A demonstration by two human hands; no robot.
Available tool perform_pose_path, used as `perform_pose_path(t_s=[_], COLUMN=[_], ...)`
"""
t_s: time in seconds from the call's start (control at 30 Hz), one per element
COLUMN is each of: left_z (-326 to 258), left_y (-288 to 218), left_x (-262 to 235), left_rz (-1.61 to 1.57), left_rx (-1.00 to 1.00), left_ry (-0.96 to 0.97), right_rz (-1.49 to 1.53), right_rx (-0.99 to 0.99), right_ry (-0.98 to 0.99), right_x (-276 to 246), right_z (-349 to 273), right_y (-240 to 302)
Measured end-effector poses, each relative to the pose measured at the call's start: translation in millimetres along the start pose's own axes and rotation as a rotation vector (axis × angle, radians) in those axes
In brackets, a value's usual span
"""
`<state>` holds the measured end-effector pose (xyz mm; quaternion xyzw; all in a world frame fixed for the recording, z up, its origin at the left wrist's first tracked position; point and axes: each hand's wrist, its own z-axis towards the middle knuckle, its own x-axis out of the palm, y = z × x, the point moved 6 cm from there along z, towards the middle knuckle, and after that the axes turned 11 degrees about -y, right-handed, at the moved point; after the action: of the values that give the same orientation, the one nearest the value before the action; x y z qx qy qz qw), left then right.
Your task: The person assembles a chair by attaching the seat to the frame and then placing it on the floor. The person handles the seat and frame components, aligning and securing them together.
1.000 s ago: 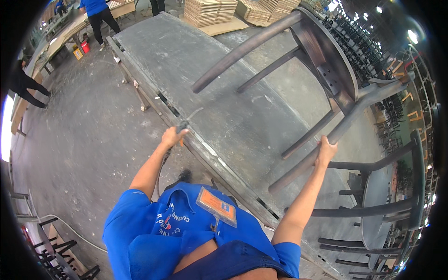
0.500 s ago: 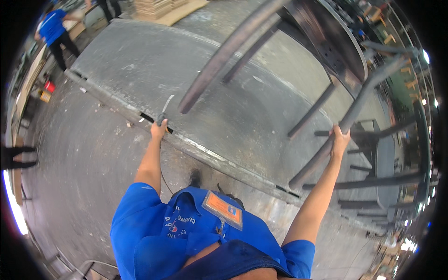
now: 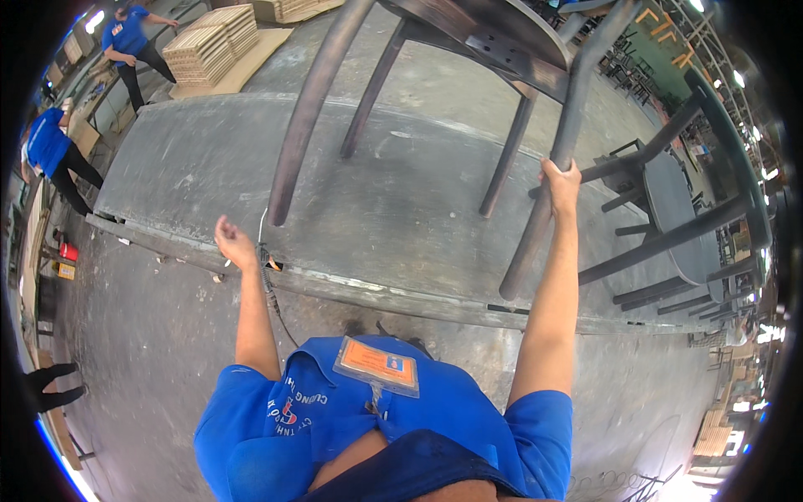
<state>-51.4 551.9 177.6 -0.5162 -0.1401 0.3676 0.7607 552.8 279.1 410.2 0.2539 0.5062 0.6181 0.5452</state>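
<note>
Right hand [image 3: 561, 186] clasps a dark chair leg [image 3: 528, 255]; left hand [image 3: 236, 245] is empty, fingers loosely parted, near a black hose [image 3: 272, 293] at the edge of the grey table [image 3: 393, 226].

And here, a dark purplish brown is worn by the round-legged wooden chair [image 3: 485, 43], while blackish grey is carried by the oval-seated wooden chair [image 3: 669, 188]. The long, flat grey desk [image 3: 192, 180] is scuffed and streaked with white! The bright blue cloth shirt [image 3: 443, 381] is marked with white print, and a rectangular orange badge [image 3: 372, 360] is set against it. Pale tan is shown by the stacked wooden slats [image 3: 205, 54].
</note>
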Motion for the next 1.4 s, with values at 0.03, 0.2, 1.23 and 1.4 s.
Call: perform_pose_path(t_s=[0.03, 0.2, 1.23, 1.4], left_z=[7, -6, -434, -443], left_y=[-26, -100, -272, -274], left_x=[1, -18, 1, 5], left_rz=[-0.147, -0.282, -0.684, -0.577], left_rx=[0.063, -0.056, -0.155, -0.394], left_ry=[-0.033, -0.117, 1.174, 1.310], right_rz=[0.002, 0.028, 0.065, 0.167], right_rx=[0.008, -0.003, -0.023, 0.012], right_ry=[-0.002, 0.024, 0.014, 0.063], right_x=[0, 2, 5, 5], right_z=[0, 2, -59, -91], right_y=[-1, 2, -24, -24])
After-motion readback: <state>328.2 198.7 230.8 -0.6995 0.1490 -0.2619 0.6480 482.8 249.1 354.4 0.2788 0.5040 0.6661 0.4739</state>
